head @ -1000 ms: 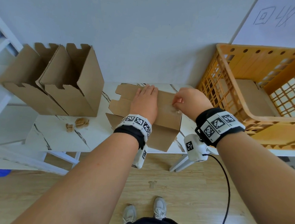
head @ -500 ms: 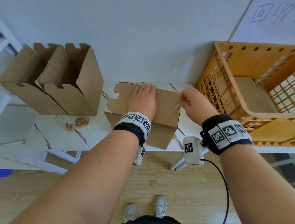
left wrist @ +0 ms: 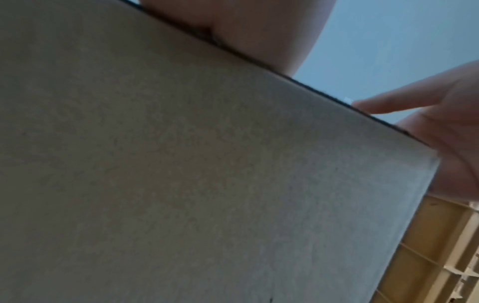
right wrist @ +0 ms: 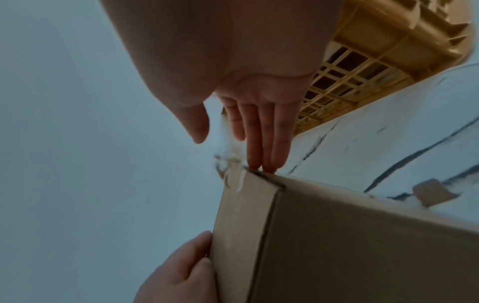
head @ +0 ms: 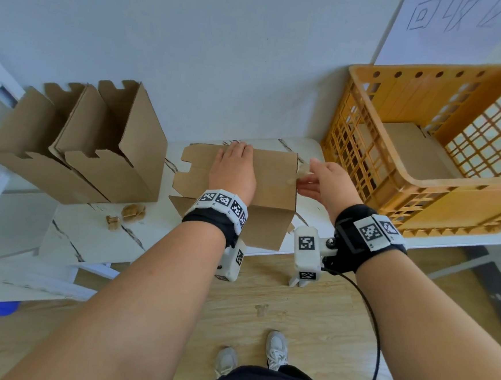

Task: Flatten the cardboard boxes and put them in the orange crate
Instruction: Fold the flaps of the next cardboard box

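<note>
A brown cardboard box (head: 274, 176) lies on its side on the marble table (head: 95, 237), its open flaps pointing left. My left hand (head: 232, 173) presses flat on its top face, fingers straight. At the box's right edge my right hand (head: 306, 174) pinches a strip of clear tape (head: 293, 178) between thumb and forefinger. The tape is partly peeled from that edge. In the right wrist view my other fingers (right wrist: 261, 139) touch the box (right wrist: 337, 246) corner. The orange crate (head: 423, 188) stands just right of that hand and holds a flattened cardboard piece (head: 411, 151).
Two upright open boxes (head: 111, 149) stand against the wall at the table's left. Crumpled tape scraps (head: 133, 210) lie in front of them. Another scrap (head: 261, 309) lies on the wooden floor near my shoes. A white wall rises close behind the table.
My right hand has drawn away from the box's top right edge toward the crate, pulling the tape strip loose. My left hand has stayed pressed on the box.
</note>
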Action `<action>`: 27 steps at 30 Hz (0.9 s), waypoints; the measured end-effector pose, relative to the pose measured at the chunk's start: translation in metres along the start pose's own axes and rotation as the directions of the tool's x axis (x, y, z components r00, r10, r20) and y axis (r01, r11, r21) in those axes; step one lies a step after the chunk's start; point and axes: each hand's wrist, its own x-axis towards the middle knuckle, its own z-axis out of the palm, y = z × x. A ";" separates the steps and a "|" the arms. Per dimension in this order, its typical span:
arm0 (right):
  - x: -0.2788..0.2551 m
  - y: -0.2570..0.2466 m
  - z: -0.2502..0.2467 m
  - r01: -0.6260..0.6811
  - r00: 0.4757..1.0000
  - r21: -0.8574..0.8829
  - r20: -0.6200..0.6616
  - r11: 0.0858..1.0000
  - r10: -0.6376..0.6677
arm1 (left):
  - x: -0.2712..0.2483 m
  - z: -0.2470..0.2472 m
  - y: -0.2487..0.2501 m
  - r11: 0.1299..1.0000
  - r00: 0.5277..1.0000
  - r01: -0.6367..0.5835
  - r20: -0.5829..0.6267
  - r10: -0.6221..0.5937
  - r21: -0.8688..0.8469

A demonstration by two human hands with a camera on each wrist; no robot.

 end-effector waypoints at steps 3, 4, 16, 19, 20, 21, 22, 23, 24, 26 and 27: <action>-0.003 0.000 0.001 0.090 0.995 -0.147 -0.039 0.985 -0.096 | -0.001 -0.001 0.001 1.000 1.000 0.016 -0.002 -0.016 0.019; -0.004 0.000 0.001 0.148 0.986 -0.242 -0.033 0.959 -0.161 | -0.001 -0.001 0.001 1.000 1.000 0.016 -0.001 -0.016 0.025; -0.008 0.005 0.004 0.475 0.832 -0.708 0.167 0.523 -0.530 | -0.003 0.000 0.002 1.000 1.000 0.017 -0.013 -0.017 0.019; -0.005 0.003 0.002 0.391 0.878 -0.650 0.052 0.651 -0.476 | -0.004 -0.001 0.001 1.000 1.000 0.020 -0.001 -0.020 0.013; -0.004 0.003 0.000 0.355 0.898 -0.622 0.018 0.698 -0.440 | -0.004 -0.002 0.001 1.000 1.000 0.020 0.001 -0.020 0.015; -0.004 0.003 -0.001 0.313 0.919 -0.587 -0.012 0.747 -0.395 | -0.004 -0.002 0.002 1.000 1.000 0.019 0.002 -0.019 0.019; -0.003 0.003 -0.002 0.273 0.938 -0.543 -0.035 0.794 -0.346 | -0.004 -0.002 0.002 1.000 1.000 0.021 0.006 -0.021 0.023; -0.001 0.003 -0.002 0.230 0.954 -0.493 -0.055 0.839 -0.294 | -0.004 -0.002 0.002 0.999 1.000 0.023 0.010 -0.024 0.024; 0.000 0.002 0.000 0.187 0.967 -0.433 -0.075 0.882 -0.242 | -0.004 -0.002 0.002 0.999 1.000 0.025 0.013 -0.026 0.023; -0.002 -0.002 0.003 0.142 0.977 -0.360 -0.100 0.922 -0.190 | -0.004 -0.002 0.002 0.999 1.000 0.024 0.014 -0.024 0.022; -0.004 -0.004 0.006 0.150 0.975 -0.383 -0.093 0.911 -0.199 | -0.004 -0.002 0.003 1.000 1.000 0.023 0.012 -0.023 0.021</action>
